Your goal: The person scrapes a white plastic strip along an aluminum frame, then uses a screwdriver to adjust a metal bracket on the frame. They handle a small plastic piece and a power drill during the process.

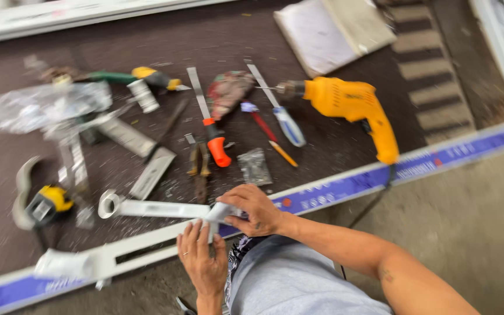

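We see a white metal handle [158, 208], long and flat, with a round ring at its far left end, lying across the dark workbench [217, 35] just above the white frame profile [118, 256]. Our right hand [255, 210] pinches its near end with curled fingers. Our left hand [202, 256] rests half open, fingertips touching the same end. Behind lie 1 yellow drill [351, 105] and 1 yellow tape measure [51, 204].

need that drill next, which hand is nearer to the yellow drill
Right. The right hand is below and left of the yellow drill, holding a white metal handle. The left hand is lower and farther left.
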